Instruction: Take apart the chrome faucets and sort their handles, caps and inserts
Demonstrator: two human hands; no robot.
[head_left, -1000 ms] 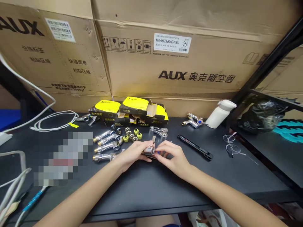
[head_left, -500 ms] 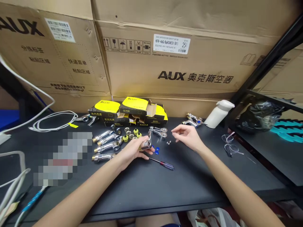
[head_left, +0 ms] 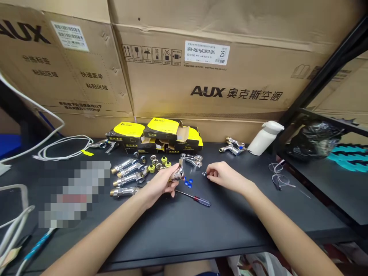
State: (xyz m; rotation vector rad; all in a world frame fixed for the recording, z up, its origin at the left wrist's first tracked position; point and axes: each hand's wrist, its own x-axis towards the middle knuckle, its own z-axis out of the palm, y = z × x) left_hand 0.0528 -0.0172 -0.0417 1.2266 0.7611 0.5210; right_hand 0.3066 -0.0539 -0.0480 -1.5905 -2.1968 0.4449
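My left hand (head_left: 161,183) is wrapped round a chrome tap body (head_left: 177,174) with its lever handle upright at the end. My right hand (head_left: 223,175) has its fingertips pinched together at the table, right beside a few small silver screws (head_left: 203,173); whatever is between the fingertips is hidden. Several blue caps (head_left: 190,181) lie between the hands. A screwdriver (head_left: 201,201) with a dark translucent handle rests just in front of them. Behind the left hand are loose chrome lever handles (head_left: 194,159), yellow-green valve cartridges (head_left: 151,168) and metal rings (head_left: 155,162).
Several chrome tap bodies (head_left: 130,179) lie in a row at left. Yellow-and-black boxes (head_left: 162,127) are stacked against the cardboard. An assembled tap (head_left: 232,147) and a white bottle (head_left: 265,138) stand at back right. Cables (head_left: 67,147) lie at left, glasses (head_left: 280,177) at right.
My right hand has come down and slightly left, its fingertips now at the screws. The left hand still holds the tap body, its lower fingers now curled in more.
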